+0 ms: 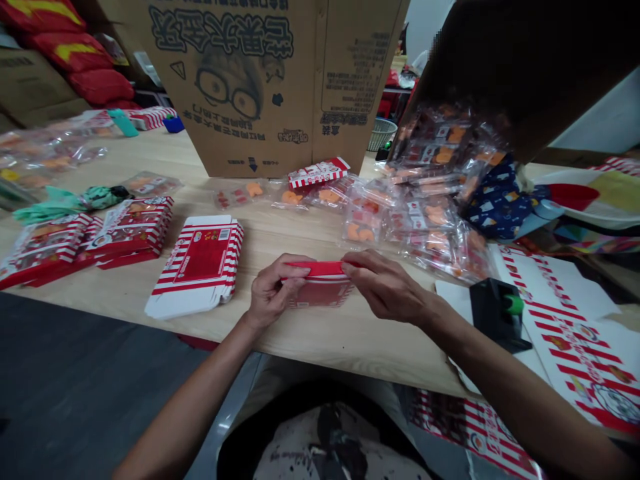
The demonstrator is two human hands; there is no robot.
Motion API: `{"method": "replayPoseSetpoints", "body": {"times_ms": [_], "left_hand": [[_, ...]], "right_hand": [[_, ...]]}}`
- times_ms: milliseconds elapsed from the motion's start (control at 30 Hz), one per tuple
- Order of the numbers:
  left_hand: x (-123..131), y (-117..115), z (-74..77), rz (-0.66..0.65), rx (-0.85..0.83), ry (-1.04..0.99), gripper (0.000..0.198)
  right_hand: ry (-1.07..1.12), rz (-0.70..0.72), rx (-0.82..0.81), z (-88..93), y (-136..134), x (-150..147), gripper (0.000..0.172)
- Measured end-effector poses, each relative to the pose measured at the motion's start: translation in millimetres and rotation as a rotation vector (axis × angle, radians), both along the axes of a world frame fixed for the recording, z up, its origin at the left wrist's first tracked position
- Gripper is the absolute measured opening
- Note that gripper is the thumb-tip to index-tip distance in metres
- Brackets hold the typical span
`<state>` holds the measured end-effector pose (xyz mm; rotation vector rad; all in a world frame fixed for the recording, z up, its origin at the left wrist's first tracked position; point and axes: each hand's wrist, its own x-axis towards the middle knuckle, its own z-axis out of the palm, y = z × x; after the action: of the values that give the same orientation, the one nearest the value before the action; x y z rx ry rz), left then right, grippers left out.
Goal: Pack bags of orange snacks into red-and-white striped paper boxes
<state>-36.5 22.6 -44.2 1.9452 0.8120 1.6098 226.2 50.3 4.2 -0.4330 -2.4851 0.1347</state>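
A red and white cardboard box (320, 293) stands on edge at the table's near side, between my hands. My left hand (276, 288) pinches the left end of its red top edge between thumb and fingers. At the right end of that edge, my right hand (383, 283) grips with fingers curled over. The box's lower part looks blurred. To the left lies a folded striped box (203, 257) with a white flap sticking out. Clear packets with orange pieces (363, 217) are spread just beyond my right hand.
A large brown carton (280, 87) stands at the back. Filled striped boxes (133, 227) lie at left beside a green cloth (70, 203). At right are a black tape dispenser (493, 313), flat printed card sheets (565, 333) and a heap of packets (445, 160).
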Motion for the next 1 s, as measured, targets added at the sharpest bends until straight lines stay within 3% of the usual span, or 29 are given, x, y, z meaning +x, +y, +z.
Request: {"method": "replayPoseSetpoints", "body": {"times_ms": [100, 167, 267, 367, 433, 500, 567, 633, 733, 833, 1000], "left_hand": [[-6, 2, 10.6, 0.021, 0.063, 0.079, 0.008], [-8, 3, 26.2, 0.040, 0.104, 0.266, 0.009], [-5, 6, 50.1, 0.024, 0.232, 0.664, 0.029], [7, 16, 58.9, 0.053, 0.373, 0.731, 0.039], [20, 25, 56.5, 0.138, 0.368, 0.675, 0.040], [35, 32, 51.7, 0.171, 0.323, 0.652, 0.040], [52, 35, 46.6, 0.157, 0.336, 0.631, 0.039], [66, 36, 41.8, 0.147, 0.399, 0.611, 0.036], [78, 37, 36.3, 0.154, 0.417, 0.630, 0.033], [82, 38, 34.7, 0.153, 0.351, 0.644, 0.032], [86, 32, 38.0, 0.169, 0.345, 0.639, 0.030]], "right_hand": [[0.022, -0.025, 0.023, -0.4, 1, -1, 0.029], [0.022, -0.047, 0.009, 1.1, -1, -7, 0.028], [0.066, -0.062, -0.020, 4.2, -8, -16, 0.023], [0.193, -0.162, -0.080, 4.3, -12, 0, 0.028], [0.293, -0.398, -0.143, 3.3, -17, 36, 0.035], [0.409, -0.832, -0.270, 2.0, -32, 88, 0.039], [0.515, -1.356, -0.508, -2.5, -54, 144, 0.028], [0.561, -1.546, -0.661, -12.4, -74, 188, 0.013], [0.634, -1.592, -0.941, -34.1, -89, 222, 0.016], [0.781, -1.545, -1.175, -51.9, -87, 226, 0.014], [1.068, -1.376, -1.273, -61.2, -89, 225, 0.013]]}}
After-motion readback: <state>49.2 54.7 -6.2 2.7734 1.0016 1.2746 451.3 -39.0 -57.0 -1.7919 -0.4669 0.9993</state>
